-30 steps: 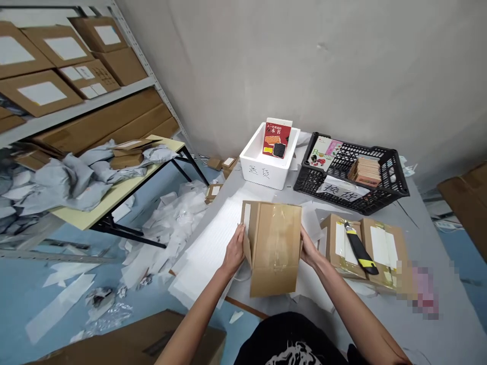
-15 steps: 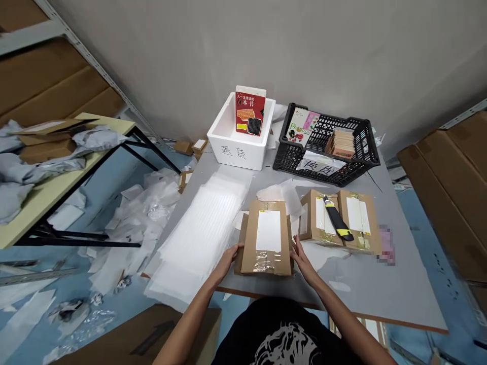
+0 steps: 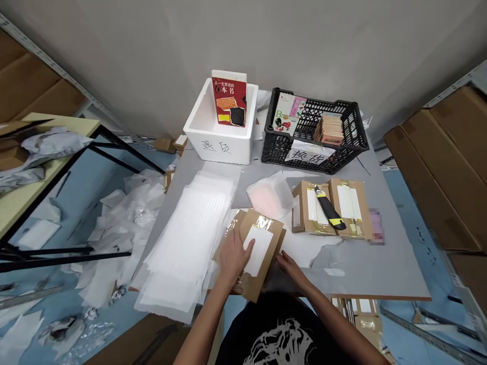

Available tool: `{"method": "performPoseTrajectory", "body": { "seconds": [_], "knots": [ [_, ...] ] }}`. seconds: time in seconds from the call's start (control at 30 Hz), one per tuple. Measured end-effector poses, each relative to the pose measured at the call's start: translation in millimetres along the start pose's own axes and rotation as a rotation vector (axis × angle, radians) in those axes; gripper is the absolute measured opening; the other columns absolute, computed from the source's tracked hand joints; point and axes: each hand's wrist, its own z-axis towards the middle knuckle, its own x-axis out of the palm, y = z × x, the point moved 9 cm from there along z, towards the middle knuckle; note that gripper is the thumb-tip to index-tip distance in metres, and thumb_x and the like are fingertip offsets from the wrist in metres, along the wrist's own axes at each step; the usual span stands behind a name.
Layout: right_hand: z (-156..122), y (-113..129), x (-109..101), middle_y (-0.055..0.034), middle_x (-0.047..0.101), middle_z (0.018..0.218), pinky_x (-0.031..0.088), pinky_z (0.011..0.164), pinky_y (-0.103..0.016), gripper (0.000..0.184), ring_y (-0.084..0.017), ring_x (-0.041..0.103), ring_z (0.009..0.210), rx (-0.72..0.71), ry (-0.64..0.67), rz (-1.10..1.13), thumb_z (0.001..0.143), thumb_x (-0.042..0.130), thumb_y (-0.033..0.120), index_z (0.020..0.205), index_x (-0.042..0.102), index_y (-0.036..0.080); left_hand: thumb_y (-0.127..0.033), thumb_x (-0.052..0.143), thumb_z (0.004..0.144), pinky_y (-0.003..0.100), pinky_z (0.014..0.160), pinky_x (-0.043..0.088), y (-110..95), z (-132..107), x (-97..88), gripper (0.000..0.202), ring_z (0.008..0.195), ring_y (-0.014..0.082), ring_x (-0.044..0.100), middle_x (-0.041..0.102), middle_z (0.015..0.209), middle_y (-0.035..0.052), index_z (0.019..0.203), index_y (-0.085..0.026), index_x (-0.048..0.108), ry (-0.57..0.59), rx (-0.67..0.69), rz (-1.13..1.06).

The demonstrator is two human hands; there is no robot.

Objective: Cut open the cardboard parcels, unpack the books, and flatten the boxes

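A flat cardboard package with a white label and clear tape lies skewed on the grey table, at the edge of a stack of white foam sheets. My left hand rests flat on its lower left, beside the label. The fingertips of my right hand touch its lower right edge. Beyond it lie a translucent foam pouch and two cardboard packages, with a black-and-yellow utility knife on top.
At the far end stand a white foam box holding a red book and a black plastic crate holding books. Foam scraps litter the blue floor at left, beneath a folding table. Flattened cardboard leans at right.
The package has turned clockwise from square to skewed. My left hand has moved from its side onto its top. The whole view has shifted, with the table's contents appearing further left.
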Motion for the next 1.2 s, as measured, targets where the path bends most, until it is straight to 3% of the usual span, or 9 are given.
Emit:
{"method": "performPoseTrajectory", "body": {
  "seconds": [0.07,0.17,0.3,0.43,0.6,0.8,0.93,1.07,1.2],
  "knots": [
    [-5,14,-20,-0.0158,0.063,0.123,0.045,0.096,-0.047,0.076,-0.031,0.060,0.111,-0.089,-0.051,-0.112,0.067,0.065,0.059,0.128,0.054,0.016,-0.048,0.043,0.089,0.048,0.092,0.046,1,-1,-3.6,0.065,0.119,0.0345,0.051,0.050,0.131,0.0247,0.137,-0.004,0.037,-0.071,0.035,0.075],
    [-29,81,-70,-0.0132,0.067,0.110,0.050,0.086,-0.045,0.049,-0.025,0.064,0.090,-0.435,-0.322,-0.492,0.085,0.045,0.049,0.121,0.058,0.019,-0.043,0.044,0.089,0.053,0.096,0.041,-10,-7,-12.5,0.062,0.123,0.0371,0.044,0.044,0.134,0.0293,0.135,-0.002,0.040,-0.160,0.044,0.158],
    [-62,170,-117,-0.0213,0.053,0.124,0.041,0.094,-0.049,0.044,-0.032,0.047,0.115,-0.716,-0.783,-1.062,0.091,0.038,0.033,0.126,0.053,0.012,-0.047,0.047,0.086,0.067,0.101,0.025,-36,-20,-2.8,0.071,0.134,0.0444,0.027,0.030,0.143,0.0315,0.141,-0.005,0.033,-0.068,-0.087,0.199],
    [-39,199,-125,-0.0253,0.047,0.125,0.039,0.089,-0.051,0.048,-0.036,0.042,0.115,-0.693,-0.815,-1.362,0.088,0.043,0.027,0.131,0.045,0.007,-0.064,0.060,0.069,0.074,0.099,0.009,-54,-27,21.8,0.102,0.138,0.0505,0.007,0.013,0.150,0.0337,0.145,-0.007,0.025,0.097,-0.166,0.235],
    [-12,211,-136,-0.0250,0.050,0.119,0.041,0.083,-0.048,0.051,-0.035,0.044,0.107,-0.650,-0.796,-1.458,0.085,0.045,0.022,0.134,0.042,0.007,-0.065,0.064,0.063,0.073,0.099,0.005,-56,-24,31.5,0.108,0.139,0.0497,0.006,0.007,0.151,0.0344,0.146,-0.008,0.023,0.106,-0.194,0.289],
    [6,223,-148,-0.0246,0.058,0.102,0.044,0.079,-0.045,0.049,-0.034,0.051,0.099,-0.634,-0.669,-1.469,0.084,0.041,0.015,0.131,0.046,0.001,-0.063,0.065,0.061,0.070,0.100,0.009,-51,-23,28.1,0.106,0.136,0.0495,0.015,0.013,0.150,0.0324,0.144,-0.009,0.027,0.046,-0.199,0.282],
    [-6,236,-143,-0.0155,0.064,0.101,0.048,0.073,-0.039,0.048,-0.028,0.060,0.092,-0.714,-0.468,-1.250,0.088,0.038,0.022,0.135,0.045,0.014,-0.061,0.064,0.064,0.065,0.101,0.015,-48,-35,15.0,0.097,0.134,0.0453,0.022,0.019,0.149,0.0290,0.143,-0.013,0.031,-0.057,-0.073,0.237],
    [-32,249,-97,-0.0011,0.067,0.072,0.047,0.060,-0.029,0.045,-0.019,0.063,0.063,-0.691,0.015,-1.109,0.094,0.037,0.037,0.136,0.045,0.025,-0.062,0.065,0.063,0.062,0.101,0.017,-39,-58,3.6,0.100,0.134,0.0451,0.024,0.017,0.150,0.0278,0.143,-0.015,0.028,-0.157,-0.010,0.177],
    [-60,259,-41,0.0049,0.060,0.055,0.043,0.053,-0.024,0.046,-0.014,0.056,0.049,-0.693,0.331,-1.153,0.095,0.036,0.039,0.140,0.042,0.029,-0.061,0.067,0.060,0.060,0.102,0.018,-32,-77,-2.6,0.105,0.135,0.0463,0.022,0.015,0.150,0.0270,0.145,-0.016,0.024,-0.236,0.033,0.131]
  ]
}}
